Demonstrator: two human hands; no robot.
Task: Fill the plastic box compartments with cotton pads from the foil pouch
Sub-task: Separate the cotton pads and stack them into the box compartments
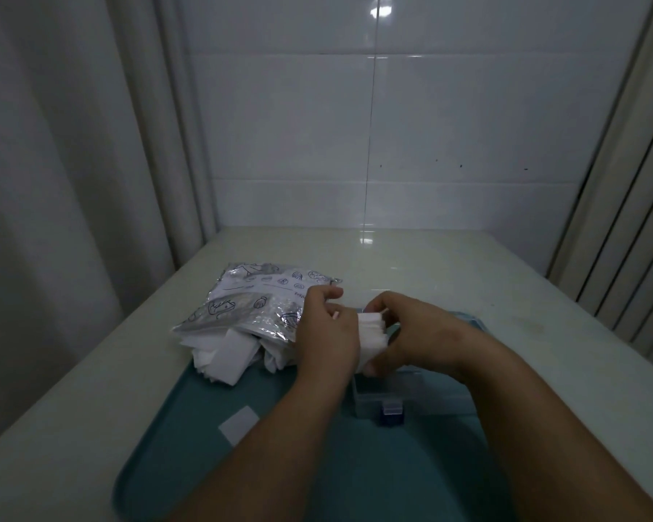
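Teal tray (189,446) on counter (449,265). Clear plastic box (389,399) just beneath stack of cotton pads (372,333), pinched in both grips: left hand (328,333), right hand (411,329) nearer box. Foil pouch (249,299) at left, pads spilling onto tray.

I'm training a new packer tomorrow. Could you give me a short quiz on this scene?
1. True or false: the foil pouch lies left of the plastic box.
2. The left hand and right hand together hold: A a stack of cotton pads, B a lid, C a bottle.
3. Fill in: one loose pad lies on the teal ___.
Key: 1 true; 2 A; 3 tray.
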